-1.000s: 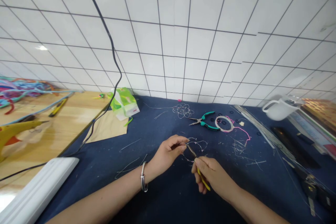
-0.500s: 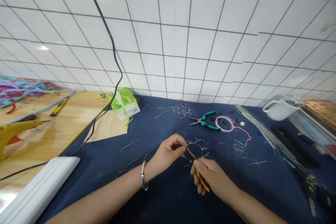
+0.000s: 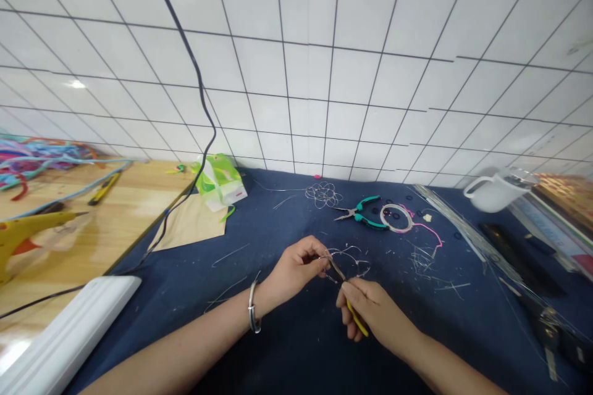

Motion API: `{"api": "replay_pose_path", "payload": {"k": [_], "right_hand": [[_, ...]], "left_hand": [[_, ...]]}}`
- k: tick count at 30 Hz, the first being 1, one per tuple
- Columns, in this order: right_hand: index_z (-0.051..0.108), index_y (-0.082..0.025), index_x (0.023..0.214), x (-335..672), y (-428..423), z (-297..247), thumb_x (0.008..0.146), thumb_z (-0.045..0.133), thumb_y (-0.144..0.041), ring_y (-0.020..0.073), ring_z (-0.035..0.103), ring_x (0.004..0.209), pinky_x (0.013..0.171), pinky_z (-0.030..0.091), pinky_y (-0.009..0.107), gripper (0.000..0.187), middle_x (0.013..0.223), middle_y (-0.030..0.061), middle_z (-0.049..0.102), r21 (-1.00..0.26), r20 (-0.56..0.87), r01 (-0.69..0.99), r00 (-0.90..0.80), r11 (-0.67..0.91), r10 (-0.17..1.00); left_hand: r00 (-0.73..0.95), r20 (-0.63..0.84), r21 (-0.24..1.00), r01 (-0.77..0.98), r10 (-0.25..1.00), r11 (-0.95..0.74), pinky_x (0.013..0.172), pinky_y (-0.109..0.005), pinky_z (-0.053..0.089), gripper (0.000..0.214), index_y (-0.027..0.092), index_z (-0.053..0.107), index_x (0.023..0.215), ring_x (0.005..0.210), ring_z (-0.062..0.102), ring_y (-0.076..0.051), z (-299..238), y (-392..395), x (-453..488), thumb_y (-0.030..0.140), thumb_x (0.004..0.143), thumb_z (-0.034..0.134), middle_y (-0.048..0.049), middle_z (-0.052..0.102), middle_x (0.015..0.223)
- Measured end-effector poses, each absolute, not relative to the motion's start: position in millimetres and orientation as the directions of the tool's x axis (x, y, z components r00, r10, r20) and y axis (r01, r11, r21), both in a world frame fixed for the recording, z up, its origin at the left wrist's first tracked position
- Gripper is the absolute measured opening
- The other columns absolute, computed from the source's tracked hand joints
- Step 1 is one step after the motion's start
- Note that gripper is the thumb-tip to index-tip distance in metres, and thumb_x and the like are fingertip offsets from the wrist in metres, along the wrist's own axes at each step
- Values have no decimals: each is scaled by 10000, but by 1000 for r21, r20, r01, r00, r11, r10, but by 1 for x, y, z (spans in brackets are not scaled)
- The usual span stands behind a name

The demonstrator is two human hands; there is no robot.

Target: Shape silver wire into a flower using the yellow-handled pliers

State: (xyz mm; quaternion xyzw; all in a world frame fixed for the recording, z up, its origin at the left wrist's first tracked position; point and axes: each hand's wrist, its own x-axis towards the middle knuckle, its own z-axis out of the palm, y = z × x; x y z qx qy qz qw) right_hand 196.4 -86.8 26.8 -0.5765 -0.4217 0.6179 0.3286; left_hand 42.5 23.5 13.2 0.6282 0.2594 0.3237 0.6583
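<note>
My left hand [image 3: 302, 264] pinches a looped silver wire piece [image 3: 356, 252] between thumb and fingers, just left of centre. The wire's loops spread out to the right, partly behind the tool. In my right hand [image 3: 370, 308] are yellow-handled pliers [image 3: 357, 320], the fingers wrapped round the handles. The jaws point up and left and meet the wire at my left fingertips; whether they are closed on it I cannot tell. Farther back lie a wire flower shape [image 3: 323, 195] and teal-handled pliers [image 3: 359, 213] with their handles apart.
A roll of tape [image 3: 396, 218] with pink wire lies right of the teal pliers. Wire scraps [image 3: 422, 259] are scattered nearby. At the right stand a white mug [image 3: 493, 194] and keys [image 3: 550, 339]. Leftward are a tissue pack [image 3: 221, 182], a white bar [image 3: 76, 327] and a yellow glue gun [image 3: 32, 231].
The wire loops have shifted and turned slightly at my left fingertips. Both hands and the yellow-handled pliers stay almost in the same place.
</note>
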Motion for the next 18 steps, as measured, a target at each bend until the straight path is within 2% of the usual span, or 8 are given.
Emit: {"api": "replay_pose_path", "payload": {"k": [10,18], "right_hand": [[508,-139,809,196,-87,26,848,352,-530,117,567,476,451,440,236,422,602,1,546,-872,-446,-128,-186,-472,876],[511,-134,814,195,-88,26,847,361,-528,116,567,475,449,436,235,422,608,5,550,-869,-451,-134,-178,-476,874]], "left_hand": [[637,44,999,-43,770,-21,581,-235,479,78,132,515,802,632,529,-89,9,25,44,173,768,571,-2,551,749],[642,51,999,-40,765,-32,589,-240,478,56,134,520,795,663,537,-98,6,22,44,162,768,560,-15,562,792]]}}
